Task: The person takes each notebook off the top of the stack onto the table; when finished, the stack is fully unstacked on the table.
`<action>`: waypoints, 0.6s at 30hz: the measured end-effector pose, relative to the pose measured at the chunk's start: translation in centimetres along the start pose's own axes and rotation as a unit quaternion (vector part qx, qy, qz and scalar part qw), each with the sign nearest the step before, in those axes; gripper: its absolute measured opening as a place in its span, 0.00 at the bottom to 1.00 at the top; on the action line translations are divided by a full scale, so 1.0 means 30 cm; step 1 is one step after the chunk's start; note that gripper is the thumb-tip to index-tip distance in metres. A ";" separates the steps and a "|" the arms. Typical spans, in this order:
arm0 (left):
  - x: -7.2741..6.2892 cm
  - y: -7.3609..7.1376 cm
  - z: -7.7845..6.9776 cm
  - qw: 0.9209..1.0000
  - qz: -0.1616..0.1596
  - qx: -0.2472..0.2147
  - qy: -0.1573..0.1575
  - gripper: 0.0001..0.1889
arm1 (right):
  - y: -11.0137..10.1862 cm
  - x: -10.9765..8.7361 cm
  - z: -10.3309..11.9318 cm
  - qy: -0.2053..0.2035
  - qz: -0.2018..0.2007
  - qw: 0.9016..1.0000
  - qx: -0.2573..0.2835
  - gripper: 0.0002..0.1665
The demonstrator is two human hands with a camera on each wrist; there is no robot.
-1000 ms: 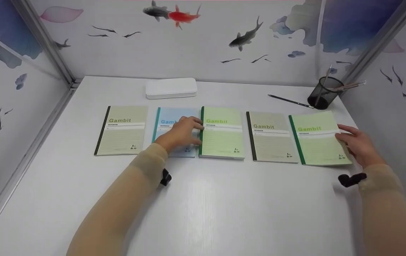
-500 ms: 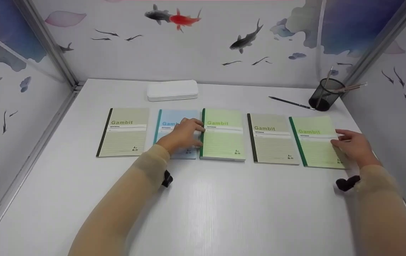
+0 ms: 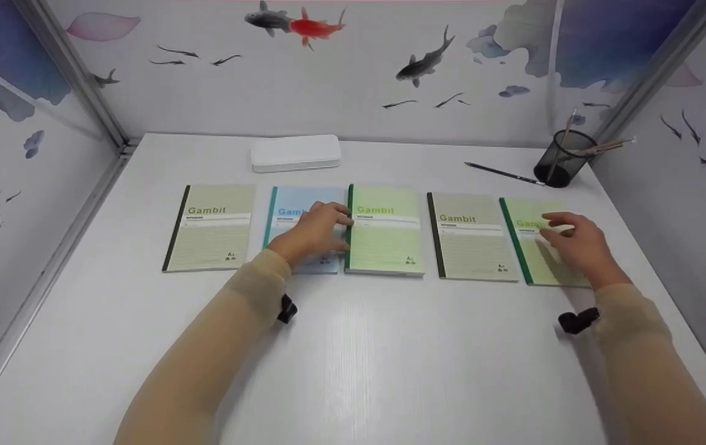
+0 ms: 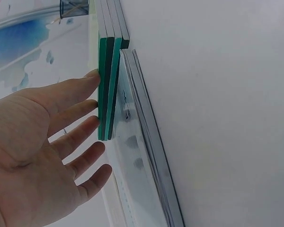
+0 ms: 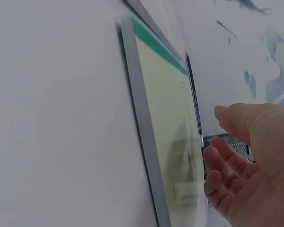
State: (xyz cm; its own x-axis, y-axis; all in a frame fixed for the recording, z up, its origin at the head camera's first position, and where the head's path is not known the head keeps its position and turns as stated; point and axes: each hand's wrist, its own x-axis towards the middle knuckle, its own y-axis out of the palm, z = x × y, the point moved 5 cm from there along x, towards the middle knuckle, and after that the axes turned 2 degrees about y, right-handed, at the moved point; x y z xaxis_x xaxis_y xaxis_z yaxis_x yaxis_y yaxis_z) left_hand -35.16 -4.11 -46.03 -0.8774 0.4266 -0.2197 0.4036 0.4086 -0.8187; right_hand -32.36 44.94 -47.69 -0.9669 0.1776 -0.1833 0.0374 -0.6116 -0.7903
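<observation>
A row of Gambit notebooks lies on the white table. My left hand reaches over the blue notebook, fingertips at the dark green spine of the middle green notebook. In the left wrist view, those spread fingertips meet the stacked spines of several notebooks. My right hand hovers over the rightmost green notebook, holding nothing and hiding part of its cover. The right wrist view shows a gap between the loosely bent fingers and that cover.
A tan notebook lies at the far left, another tan notebook right of the middle. Behind the row are a white case, a dark pencil and a black mesh pen cup. Patterned walls enclose the table.
The right hand has let go of the right edge of the rightmost green notebook, which now lies flat, and has moved left over its cover. The left hand stays at the middle spine.
</observation>
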 end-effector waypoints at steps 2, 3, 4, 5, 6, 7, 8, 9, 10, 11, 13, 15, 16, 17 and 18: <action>0.000 -0.001 0.003 1.000 0.000 0.002 0.002 0.31 | 0.038 -0.009 0.046 -0.016 0.007 1.000 0.008 0.35; 0.000 -0.001 0.005 1.000 -0.001 0.002 0.002 0.31 | 0.057 -0.014 0.068 -0.026 0.009 1.000 0.014 0.34; 0.001 0.000 0.005 1.000 -0.001 0.002 0.002 0.31 | 0.074 -0.020 0.089 -0.037 0.009 0.999 0.019 0.33; 0.002 0.001 0.005 1.000 -0.002 0.003 0.002 0.31 | 0.091 -0.026 0.108 -0.050 0.010 0.998 0.024 0.31; 0.004 0.001 0.005 1.000 -0.002 0.004 0.003 0.31 | 0.108 -0.032 0.128 -0.062 0.013 0.997 0.031 0.30; 0.005 0.002 0.004 1.000 -0.001 0.005 0.003 0.31 | 0.124 -0.039 0.147 -0.073 0.017 0.996 0.039 0.29; 0.006 0.002 0.004 1.000 -0.002 0.005 0.004 0.31 | 0.140 -0.045 0.165 -0.084 0.020 0.995 0.044 0.28; 0.006 0.002 0.004 1.000 -0.002 0.005 0.004 0.31 | 0.157 -0.051 0.184 -0.092 0.024 0.994 0.048 0.27; 0.007 0.002 0.004 1.000 -0.002 0.003 0.003 0.31 | 0.172 -0.057 0.203 -0.099 0.029 0.993 0.051 0.27; 0.006 0.001 0.003 1.000 -0.002 0.005 0.008 0.31 | 0.188 -0.062 0.222 -0.105 0.036 0.992 0.058 0.26; 0.005 -0.001 0.002 1.000 -0.005 0.011 0.016 0.30 | 0.217 -0.071 0.261 -0.112 0.048 0.990 0.068 0.26; 0.004 -0.001 0.003 1.000 -0.008 0.014 0.021 0.30 | 0.246 -0.075 0.296 -0.118 0.060 0.988 0.082 0.25; 0.003 -0.001 0.003 1.000 -0.010 0.016 0.024 0.30 | 0.260 -0.075 0.312 -0.119 0.067 0.987 0.089 0.24; 0.002 0.000 0.002 0.999 -0.011 0.018 0.027 0.30 | 0.275 -0.075 0.326 -0.120 0.072 0.985 0.098 0.24; 0.002 0.002 0.003 0.999 -0.010 0.016 0.026 0.30 | 0.289 -0.075 0.339 -0.120 0.077 0.984 0.103 0.24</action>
State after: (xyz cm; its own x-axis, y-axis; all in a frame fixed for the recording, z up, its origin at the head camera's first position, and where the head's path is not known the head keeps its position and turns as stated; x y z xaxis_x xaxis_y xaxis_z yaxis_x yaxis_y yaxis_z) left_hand -35.21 -4.15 -46.15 -0.8706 0.4596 -0.1756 0.3763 0.3921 -0.8394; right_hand -32.42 31.40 -48.18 -0.9864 -0.1025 -0.1283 0.1606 -0.7650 -0.6237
